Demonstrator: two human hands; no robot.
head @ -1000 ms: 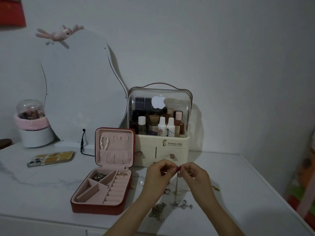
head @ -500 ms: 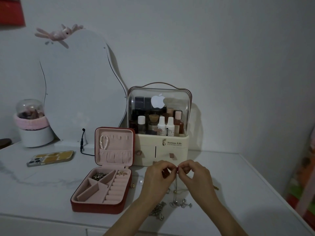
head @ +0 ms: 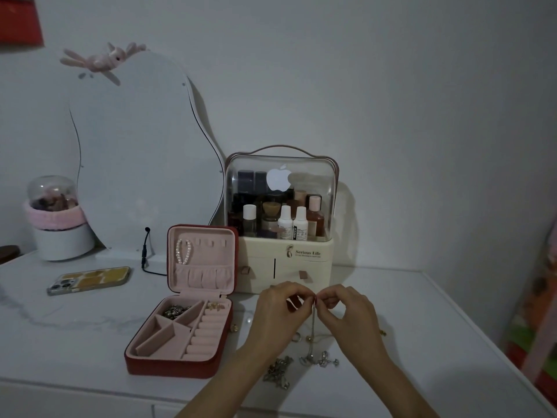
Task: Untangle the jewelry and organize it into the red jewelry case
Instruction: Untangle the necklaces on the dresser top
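Observation:
The red jewelry case [head: 168,368] lies open on the white table, its pink lining showing. A pearl bracelet [head: 184,251] hangs in the lid, and a dark jewelry piece [head: 174,311] sits in a rear compartment. My left hand [head: 277,318] and my right hand [head: 349,315] meet fingertip to fingertip right of the case, both pinching the top of a thin silver chain [head: 313,327] that hangs down to the table. Loose silver pieces [head: 319,360] and a tangled chain [head: 277,372] lie below my hands. A ring [head: 297,337] rests near my left wrist.
A cream cosmetic organizer [head: 286,260] with bottles stands just behind my hands. A phone [head: 90,280] lies at the left, a wavy mirror [head: 135,152] and a black cable [head: 146,254] behind the case. The table's front edge is near; small gold pieces [head: 383,332] lie at the right.
Both hands have stayed together on the chain, shifting only slightly. The chain's lower end now rests among the pieces on the table.

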